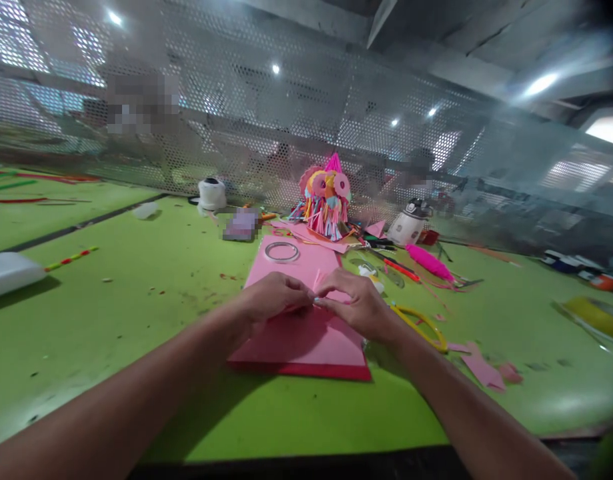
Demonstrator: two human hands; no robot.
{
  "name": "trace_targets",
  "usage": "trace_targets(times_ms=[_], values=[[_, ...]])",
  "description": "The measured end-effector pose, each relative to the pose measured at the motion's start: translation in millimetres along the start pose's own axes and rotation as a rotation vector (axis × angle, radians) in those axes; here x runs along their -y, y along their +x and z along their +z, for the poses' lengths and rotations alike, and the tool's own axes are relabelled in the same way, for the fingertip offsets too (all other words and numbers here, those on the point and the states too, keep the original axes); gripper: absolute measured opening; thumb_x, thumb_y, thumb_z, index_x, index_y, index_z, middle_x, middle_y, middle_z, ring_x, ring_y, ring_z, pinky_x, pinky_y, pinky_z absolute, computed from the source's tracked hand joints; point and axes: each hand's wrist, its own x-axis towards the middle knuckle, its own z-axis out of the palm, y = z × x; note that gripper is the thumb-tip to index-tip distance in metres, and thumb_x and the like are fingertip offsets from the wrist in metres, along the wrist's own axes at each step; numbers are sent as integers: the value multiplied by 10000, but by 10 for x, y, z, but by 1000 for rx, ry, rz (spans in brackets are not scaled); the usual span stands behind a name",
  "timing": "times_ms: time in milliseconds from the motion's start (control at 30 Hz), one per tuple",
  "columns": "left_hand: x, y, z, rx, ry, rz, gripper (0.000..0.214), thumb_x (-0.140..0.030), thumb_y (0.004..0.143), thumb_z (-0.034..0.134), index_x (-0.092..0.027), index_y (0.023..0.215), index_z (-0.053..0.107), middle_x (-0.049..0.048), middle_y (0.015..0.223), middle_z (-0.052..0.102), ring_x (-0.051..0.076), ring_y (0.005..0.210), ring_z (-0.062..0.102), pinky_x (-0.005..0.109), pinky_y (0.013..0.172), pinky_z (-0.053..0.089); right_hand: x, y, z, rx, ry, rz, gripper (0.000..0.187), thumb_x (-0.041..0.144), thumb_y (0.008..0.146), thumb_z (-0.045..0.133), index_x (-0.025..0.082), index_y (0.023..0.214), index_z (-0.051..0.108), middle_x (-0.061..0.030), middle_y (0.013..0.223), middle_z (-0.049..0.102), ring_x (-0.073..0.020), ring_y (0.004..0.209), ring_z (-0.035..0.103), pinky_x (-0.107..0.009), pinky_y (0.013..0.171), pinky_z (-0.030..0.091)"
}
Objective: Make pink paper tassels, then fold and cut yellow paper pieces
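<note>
My left hand [282,293] and my right hand [355,299] meet fingertip to fingertip over a stack of pink paper [301,350]. Both are closed in a pinch. A thin pink paper strip [318,277] rises between their fingertips; its lower part is hidden by the fingers. Along the stack's near edge a red layer [301,369] shows underneath. On the far part of the stack lies a silver ring [282,252], apart from both hands.
A tasselled paper ornament [329,193] stands behind the stack. To the right are yellow-handled scissors [421,327], paper scraps [481,367], a bright pink bundle [430,263] and a white jug [409,223]. A phone [241,224] and white spool [212,195] lie left, before a perforated screen [226,100].
</note>
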Motion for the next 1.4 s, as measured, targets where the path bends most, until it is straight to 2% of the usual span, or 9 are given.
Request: trace_targets(times_ms=[167, 400, 600, 800, 900, 967, 1133, 1300, 1400], values=[[14, -1, 0, 21, -1, -1, 95, -191, 589, 741, -118, 624, 691, 28, 580, 661, 107, 530, 552, 224, 543, 420, 24, -10, -18, 13, 47, 40, 113, 282, 866, 664, 182, 818, 685, -48, 808, 671, -170, 774, 606, -304, 717, 463], [62, 33, 2, 15, 96, 88, 121, -232, 646, 723, -116, 675, 701, 23, 585, 654, 105, 541, 542, 229, 569, 416, 78, 16, 13, 18, 248, 345, 96, 261, 808, 668, 168, 788, 654, -23, 736, 671, -151, 698, 608, -287, 667, 478], [72, 24, 44, -7, 164, 115, 102, -220, 670, 699, -119, 672, 688, 11, 589, 644, 98, 553, 535, 224, 588, 413, 117, 37, 63, 8, 416, 504, 78, 231, 739, 655, 172, 750, 604, 15, 646, 597, -123, 591, 541, -271, 583, 443], [78, 45, 46, -44, 120, 55, 88, -210, 651, 698, -123, 649, 688, 5, 558, 633, 94, 515, 517, 222, 555, 405, 40, 37, 148, -174, 563, 564, 162, 262, 695, 656, 172, 824, 616, 17, 700, 587, -116, 605, 520, -249, 558, 429], [83, 63, 35, -46, 89, 62, 77, -199, 630, 704, -126, 650, 689, 10, 567, 641, 102, 529, 536, 229, 578, 425, 3, 36, 109, -273, 538, 585, 191, 258, 677, 669, 169, 843, 636, 8, 730, 603, -120, 644, 527, -243, 574, 427], [86, 70, 31, -51, 100, 77, 76, -200, 635, 701, -130, 663, 690, 8, 573, 645, 100, 532, 539, 228, 580, 423, 1, 32, 74, -282, 510, 587, 187, 261, 682, 671, 167, 841, 641, 1, 747, 611, -125, 665, 536, -244, 583, 431], [73, 64, 35, -83, 136, 102, 65, -194, 658, 677, -133, 677, 682, 8, 570, 645, 103, 525, 546, 231, 576, 416, 53, 12, 2, -127, 419, 476, 156, 254, 760, 652, 171, 891, 634, -25, 794, 638, -145, 694, 576, -282, 633, 477], [46, 45, 4, -58, 14, 45, 107, -207, 634, 707, -112, 679, 688, 40, 610, 668, 112, 550, 564, 240, 605, 438, 77, -3, -72, -44, 20, -1, 139, 110, 809, 636, 199, 913, 662, -73, 946, 629, -207, 927, 577, -375, 841, 481], [41, 28, -14, -6, -90, 15, 114, -198, 621, 719, -97, 668, 694, 55, 621, 672, 113, 556, 567, 235, 602, 441, 70, -10, -78, -3, -64, -148, 165, 95, 848, 609, 213, 945, 671, -89, 961, 628, -224, 960, 566, -391, 844, 484]])
